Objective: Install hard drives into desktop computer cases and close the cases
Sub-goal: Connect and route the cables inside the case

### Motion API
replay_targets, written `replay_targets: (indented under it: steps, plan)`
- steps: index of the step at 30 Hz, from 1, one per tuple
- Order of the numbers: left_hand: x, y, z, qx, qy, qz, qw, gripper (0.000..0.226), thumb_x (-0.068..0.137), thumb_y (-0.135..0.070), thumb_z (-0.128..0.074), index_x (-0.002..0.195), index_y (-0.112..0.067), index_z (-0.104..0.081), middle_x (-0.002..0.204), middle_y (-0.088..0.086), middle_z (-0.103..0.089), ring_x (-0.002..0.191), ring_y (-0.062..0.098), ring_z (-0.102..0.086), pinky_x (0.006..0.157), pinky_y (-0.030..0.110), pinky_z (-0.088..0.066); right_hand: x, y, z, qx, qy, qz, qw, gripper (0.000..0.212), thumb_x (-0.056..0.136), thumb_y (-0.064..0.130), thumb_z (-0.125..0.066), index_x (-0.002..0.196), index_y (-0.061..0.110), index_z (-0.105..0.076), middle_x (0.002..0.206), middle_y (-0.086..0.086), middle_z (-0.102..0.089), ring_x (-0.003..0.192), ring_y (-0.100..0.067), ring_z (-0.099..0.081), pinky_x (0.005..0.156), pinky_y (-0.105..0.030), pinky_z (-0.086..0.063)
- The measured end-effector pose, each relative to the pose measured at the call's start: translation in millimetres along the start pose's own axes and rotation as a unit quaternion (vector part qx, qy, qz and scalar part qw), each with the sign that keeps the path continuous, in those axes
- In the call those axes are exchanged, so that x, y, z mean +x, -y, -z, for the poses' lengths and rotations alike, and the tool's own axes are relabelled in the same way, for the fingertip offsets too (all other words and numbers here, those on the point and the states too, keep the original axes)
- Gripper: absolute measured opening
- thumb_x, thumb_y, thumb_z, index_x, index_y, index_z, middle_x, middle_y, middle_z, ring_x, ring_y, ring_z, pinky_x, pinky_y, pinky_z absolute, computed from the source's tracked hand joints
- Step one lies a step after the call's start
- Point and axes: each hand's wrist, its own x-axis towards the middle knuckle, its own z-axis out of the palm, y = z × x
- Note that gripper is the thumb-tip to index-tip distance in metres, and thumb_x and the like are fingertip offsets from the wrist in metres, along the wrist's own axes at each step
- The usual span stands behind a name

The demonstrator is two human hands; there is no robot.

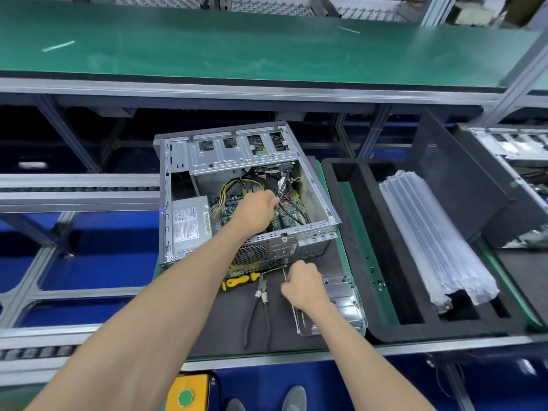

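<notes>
An open computer case [237, 191] is lying on its side across the far half of a dark mat [225, 318], its power supply [189, 222] sitting at the left. The left hand [256, 213] is reaching inside, fingers curled around dark cables [284, 185]. At the mat's near edge a yellow screwdriver [238, 281] and pliers [262, 310] are lying. The right hand [305, 284] is hovering there with curled fingers, pinching a thin metal rod [285, 275], just beside a clear tray [341, 304] at the mat's right edge. Further right, a foam tray [364, 262] is carrying wrapped clear packs [436, 247].
</notes>
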Motion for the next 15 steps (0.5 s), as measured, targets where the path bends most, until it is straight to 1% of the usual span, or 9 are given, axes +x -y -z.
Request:
replay_targets:
  steps: [2, 4, 5, 7, 9, 15]
  plan:
    - [0, 1, 0, 0.001, 0.0, 0.002, 1.0, 0.04, 0.11, -0.022, -0.027, 0.105, -0.004, -0.062, 0.102, 0.015, -0.062, 0.089, 0.033, -0.057, 0.079, 0.044, -0.049, 3, -6, 0, -0.028, -0.009, 0.003, 1.0, 0.016, 0.087, 0.018, -0.064, 0.097, 0.007, -0.064, 0.104, -0.016, -0.062, 0.097, -0.037, -0.062, 0.077, -0.036, -0.053]
    - [1, 1, -1, -0.002, -0.005, 0.002, 1.0, 0.039, 0.11, -0.023, -0.028, 0.103, -0.004, -0.062, 0.098, 0.016, -0.063, 0.088, 0.033, -0.058, 0.08, 0.046, -0.049, 3, -7, -5, -0.05, -0.022, 0.015, 0.998, 0.019, 0.091, 0.023, -0.064, 0.103, 0.008, -0.062, 0.109, -0.016, -0.062, 0.103, -0.038, -0.061, 0.076, -0.036, -0.048]
    - [0, 1, -1, -0.003, -0.008, 0.002, 1.0, 0.039, 0.11, -0.023, -0.029, 0.102, -0.004, -0.062, 0.096, 0.016, -0.063, 0.088, 0.034, -0.058, 0.08, 0.046, -0.05, 2, -6, -8, -0.057, -0.034, 0.016, 0.998, 0.017, 0.093, 0.023, -0.062, 0.101, 0.009, -0.059, 0.11, -0.015, -0.061, 0.103, -0.038, -0.061, 0.074, -0.035, -0.045]
    - [0, 1, -1, -0.005, -0.011, 0.001, 1.0, 0.038, 0.11, -0.023, -0.03, 0.101, -0.003, -0.062, 0.094, 0.016, -0.064, 0.088, 0.035, -0.058, 0.08, 0.046, -0.049, 2, -3, -13, -0.072, -0.058, 0.011, 0.996, 0.011, 0.094, 0.021, -0.06, 0.091, 0.013, -0.052, 0.108, -0.014, -0.06, 0.102, -0.037, -0.061, 0.07, -0.034, -0.039]
    - [1, 1, -1, -0.005, -0.012, 0.001, 1.0, 0.037, 0.109, -0.022, -0.031, 0.1, -0.003, -0.061, 0.092, 0.017, -0.064, 0.087, 0.035, -0.058, 0.078, 0.046, -0.049, 2, -1, -15, -0.078, -0.07, 0.003, 0.994, 0.016, 0.094, 0.018, -0.058, 0.087, 0.018, -0.044, 0.107, -0.013, -0.06, 0.1, -0.036, -0.061, 0.069, -0.034, -0.036]
    - [1, 1, -1, 0.0, -0.01, -0.001, 1.0, 0.037, 0.109, -0.023, -0.031, 0.1, -0.005, -0.062, 0.093, 0.015, -0.064, 0.086, 0.032, -0.058, 0.078, 0.044, -0.049, 7, 6, -15, -0.066, -0.063, -0.019, 0.996, 0.018, 0.089, 0.011, -0.059, 0.085, 0.016, -0.043, 0.105, -0.011, -0.062, 0.094, -0.034, -0.062, 0.068, -0.035, -0.037]
